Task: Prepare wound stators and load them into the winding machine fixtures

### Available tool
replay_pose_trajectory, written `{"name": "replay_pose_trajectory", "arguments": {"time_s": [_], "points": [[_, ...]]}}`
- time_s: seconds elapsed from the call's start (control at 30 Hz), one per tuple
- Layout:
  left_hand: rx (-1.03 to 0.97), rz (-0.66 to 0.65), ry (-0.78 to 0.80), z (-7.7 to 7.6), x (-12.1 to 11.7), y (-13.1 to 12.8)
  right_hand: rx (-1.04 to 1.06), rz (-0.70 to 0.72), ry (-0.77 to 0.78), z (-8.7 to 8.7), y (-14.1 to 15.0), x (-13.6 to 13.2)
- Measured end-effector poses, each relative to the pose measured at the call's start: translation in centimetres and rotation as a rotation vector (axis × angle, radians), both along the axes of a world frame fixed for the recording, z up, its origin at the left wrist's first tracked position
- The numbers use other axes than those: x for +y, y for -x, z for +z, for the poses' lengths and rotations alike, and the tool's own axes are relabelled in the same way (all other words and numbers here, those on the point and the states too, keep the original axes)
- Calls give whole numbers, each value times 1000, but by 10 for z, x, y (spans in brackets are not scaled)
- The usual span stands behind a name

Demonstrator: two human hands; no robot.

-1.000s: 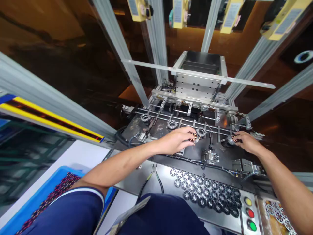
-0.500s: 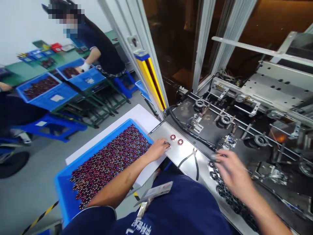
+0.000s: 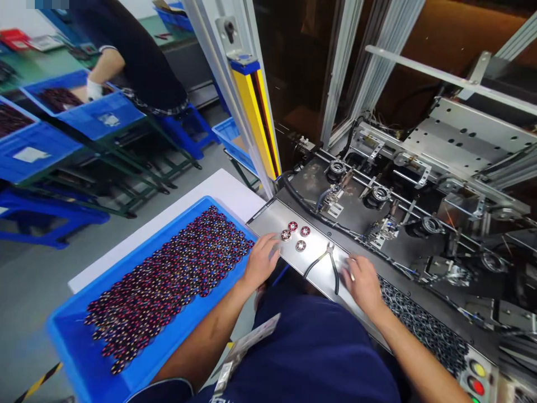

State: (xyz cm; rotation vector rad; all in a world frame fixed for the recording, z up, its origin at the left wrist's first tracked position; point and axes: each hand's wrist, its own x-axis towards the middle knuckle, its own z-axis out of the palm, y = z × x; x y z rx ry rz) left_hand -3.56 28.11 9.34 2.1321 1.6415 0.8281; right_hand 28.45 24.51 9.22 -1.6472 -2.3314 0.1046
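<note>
My left hand point(image 3: 262, 258) is at the near edge of the metal plate point(image 3: 274, 215), its fingers apart, and I see nothing in it. Just beyond its fingertips lie small ring-shaped parts with inner teeth: a dark ring with coppery edges point(image 3: 286, 235), two reddish rings point(image 3: 305, 230) and a paler ring point(image 3: 301, 245). My right hand point(image 3: 363, 282) is low over the plate, fingers loosely bent and apart, with nothing visible in them. To its left lie cutting pliers point(image 3: 330, 254), handles spread. Many black ringed parts point(image 3: 423, 319) sit packed together on the plate's right.
A blue tray point(image 3: 62, 330) full of dark ringed parts stands on a white board at left. Beyond the plate is a machine point(image 3: 380, 196) with rods and fixtures. A yellow-edged post point(image 3: 255, 117) rises behind. A co-worker's gloved hand point(image 3: 94, 89) is in a blue bin.
My left hand has drawn back from a ring, which now lies on the plate. My right hand has moved left towards the pliers. A paler ring now lies there too. The view has shifted.
</note>
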Motion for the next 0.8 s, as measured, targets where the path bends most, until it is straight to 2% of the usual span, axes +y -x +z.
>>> {"name": "replay_pose_trajectory", "arguments": {"time_s": [0.07,0.17,0.3,0.43,0.53,0.63,0.73,0.8], "points": [[-66,2,-8,8,-13,-8,-31,-91,-9,-3,-28,-14],[-163,-51,27,20,-18,-29,-67,-149,12,-13,-39,-21],[-292,-169,142,39,-12,-64,-62,-112,43,-20,-27,-16],[-447,-254,334,47,-10,-92,-1,10,49,-14,-27,-4],[-602,-269,540,43,-12,-112,86,139,24,2,-27,3],[-808,-294,781,41,-14,-128,207,211,-41,31,-18,3],[-1031,-360,984,51,-16,-136,337,253,-110,67,-5,-2],[-1162,-380,1057,62,-18,-136,418,265,-138,89,0,-4]]}}
